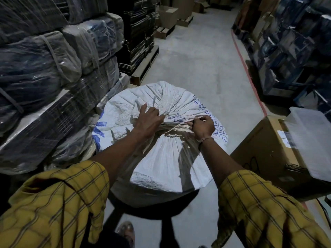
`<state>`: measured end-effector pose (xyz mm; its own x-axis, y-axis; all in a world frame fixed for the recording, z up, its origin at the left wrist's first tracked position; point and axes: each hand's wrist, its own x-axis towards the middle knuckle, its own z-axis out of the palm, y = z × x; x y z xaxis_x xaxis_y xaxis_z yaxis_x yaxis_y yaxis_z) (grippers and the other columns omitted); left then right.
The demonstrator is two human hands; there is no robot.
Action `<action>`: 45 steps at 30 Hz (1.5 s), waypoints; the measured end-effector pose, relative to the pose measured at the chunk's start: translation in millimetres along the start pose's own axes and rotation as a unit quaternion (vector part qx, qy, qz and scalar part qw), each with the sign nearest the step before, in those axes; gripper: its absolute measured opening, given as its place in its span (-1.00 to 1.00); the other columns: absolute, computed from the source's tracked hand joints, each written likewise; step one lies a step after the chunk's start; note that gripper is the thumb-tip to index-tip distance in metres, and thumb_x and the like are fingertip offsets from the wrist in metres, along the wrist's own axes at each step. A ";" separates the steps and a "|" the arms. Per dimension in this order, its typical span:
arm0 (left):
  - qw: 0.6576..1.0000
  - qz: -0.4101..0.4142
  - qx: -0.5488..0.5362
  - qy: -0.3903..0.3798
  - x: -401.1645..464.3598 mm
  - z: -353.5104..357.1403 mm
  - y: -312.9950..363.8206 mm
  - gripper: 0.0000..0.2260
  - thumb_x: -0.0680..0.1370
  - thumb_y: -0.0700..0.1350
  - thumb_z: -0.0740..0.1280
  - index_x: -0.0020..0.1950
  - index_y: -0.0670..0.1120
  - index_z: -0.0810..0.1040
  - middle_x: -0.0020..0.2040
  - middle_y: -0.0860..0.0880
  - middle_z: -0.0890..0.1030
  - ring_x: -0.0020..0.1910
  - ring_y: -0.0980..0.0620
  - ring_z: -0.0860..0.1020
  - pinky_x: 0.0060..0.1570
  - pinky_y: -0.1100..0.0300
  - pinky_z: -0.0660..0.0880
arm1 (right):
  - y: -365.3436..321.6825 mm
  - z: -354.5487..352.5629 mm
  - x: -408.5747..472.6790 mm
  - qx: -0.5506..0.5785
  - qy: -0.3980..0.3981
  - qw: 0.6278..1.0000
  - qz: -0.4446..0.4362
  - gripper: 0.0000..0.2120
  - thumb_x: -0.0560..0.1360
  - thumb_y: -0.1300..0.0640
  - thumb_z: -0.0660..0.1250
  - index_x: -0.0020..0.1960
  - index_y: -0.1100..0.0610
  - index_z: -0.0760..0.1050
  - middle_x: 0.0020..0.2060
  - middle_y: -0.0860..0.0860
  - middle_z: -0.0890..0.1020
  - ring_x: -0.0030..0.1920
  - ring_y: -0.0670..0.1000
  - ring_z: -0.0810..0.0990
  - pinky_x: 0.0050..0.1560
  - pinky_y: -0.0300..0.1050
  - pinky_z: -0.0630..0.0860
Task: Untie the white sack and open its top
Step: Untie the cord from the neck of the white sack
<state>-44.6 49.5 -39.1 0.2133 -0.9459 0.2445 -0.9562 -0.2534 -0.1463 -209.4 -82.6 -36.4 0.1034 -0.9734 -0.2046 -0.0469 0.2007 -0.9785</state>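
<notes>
A big white woven sack (161, 161) with blue print stands upright in front of me, its top gathered into a tied bunch (165, 111). My left hand (148, 120) presses on the gathered folds at the knot, fingers partly spread. My right hand (202, 127) pinches a pale string (176, 126) that runs taut from the knot toward it.
Plastic-wrapped bales (44, 77) are stacked close on the left. A cardboard box (268, 153) with a clear plastic lid (311, 140) on it sits at the right. A concrete aisle (197, 56) runs ahead between pallets and dark stacked goods (295, 42).
</notes>
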 end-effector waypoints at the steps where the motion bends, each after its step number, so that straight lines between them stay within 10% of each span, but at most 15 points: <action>1: 1.000 0.002 0.002 -0.003 0.7 -2.3 -0.5 -0.78 0.57 -0.20 0.41 0.21 -0.09 0.64 0.14 -0.18 0.65 0.28 -0.23 0.54 0.44 -0.27 0.24 | -3.4 -6.0 5.3 -0.007 0.024 1.000 -0.008 -0.76 0.59 0.25 0.32 -0.21 0.05 0.39 -0.22 0.18 0.67 -0.42 0.01 0.72 -0.41 -0.07 0.55; 18: 0.999 -0.030 0.005 0.022 26.6 -46.2 -2.9 -0.79 0.53 -0.17 0.38 0.12 0.02 0.68 0.09 -0.07 0.62 0.26 -0.18 0.51 0.49 -0.31 0.14 | -58.0 -52.7 25.7 -0.031 0.123 0.989 -0.082 -0.77 0.46 0.37 0.15 -0.22 0.05 0.37 -0.16 0.19 0.63 -0.40 0.10 0.73 -0.35 0.09 0.66; 25: 0.999 0.007 -0.009 -0.049 31.1 -49.0 -11.8 -0.81 0.59 -0.07 0.36 0.19 0.06 0.65 0.13 -0.04 0.62 0.33 -0.13 0.48 0.55 -0.33 0.00 | -31.9 -13.3 5.9 0.111 -0.121 0.986 0.006 -0.83 0.64 0.34 0.05 0.13 0.33 0.40 -0.15 0.32 0.58 -0.29 0.19 0.75 -0.38 -0.07 0.64; 28: 0.998 0.022 -0.005 -0.051 30.1 -39.5 -19.6 -0.79 0.60 -0.12 0.34 0.20 0.04 0.64 0.11 -0.05 0.60 0.34 -0.13 0.49 0.54 -0.37 -0.03 | -3.9 2.5 -1.2 -0.023 -0.181 0.982 -0.057 -0.81 0.55 0.29 0.31 0.05 0.14 0.32 -0.20 0.19 0.60 -0.29 0.10 0.65 -0.27 0.00 0.62; 34: 0.992 0.011 0.085 -0.089 -0.2 1.5 -19.6 -0.07 0.32 0.50 0.38 0.49 -0.07 0.36 0.38 -0.18 0.43 0.58 -0.24 0.23 0.39 -0.48 -0.47 | 34.0 8.7 -10.6 -0.438 -0.231 0.780 -0.382 -0.76 0.34 0.31 0.42 0.00 0.21 0.57 0.04 0.21 0.49 -0.04 0.24 0.54 -0.08 0.04 0.51; 39: 0.998 0.003 0.054 -0.012 9.8 10.1 -31.9 -0.67 0.60 -0.13 0.29 0.37 -0.06 0.45 0.28 -0.18 0.52 0.51 -0.22 0.33 0.48 -0.51 -0.07 | 56.3 24.1 -2.9 -0.560 -0.195 0.643 -0.484 -0.72 0.37 0.25 0.44 0.08 0.13 0.66 0.18 0.21 0.48 0.08 0.27 0.47 -0.06 0.07 0.56; 45: 1.000 0.016 0.020 0.011 37.4 -8.9 -41.7 -0.74 0.58 -0.19 0.25 0.26 -0.04 0.51 0.21 -0.15 0.60 0.32 -0.21 0.49 0.37 -0.24 0.30 | 64.8 54.8 -4.1 -0.581 -0.131 0.609 -0.523 -0.82 0.44 0.13 0.31 -0.17 0.10 0.69 0.11 0.21 0.52 -0.02 0.20 0.43 -0.21 0.07 0.39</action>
<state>1.5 26.5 -15.3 0.1775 -0.9492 0.2597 -0.9537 -0.2310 -0.1924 -158.4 -59.5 -100.3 0.8292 -0.4187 0.3702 -0.4745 -0.8775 0.0703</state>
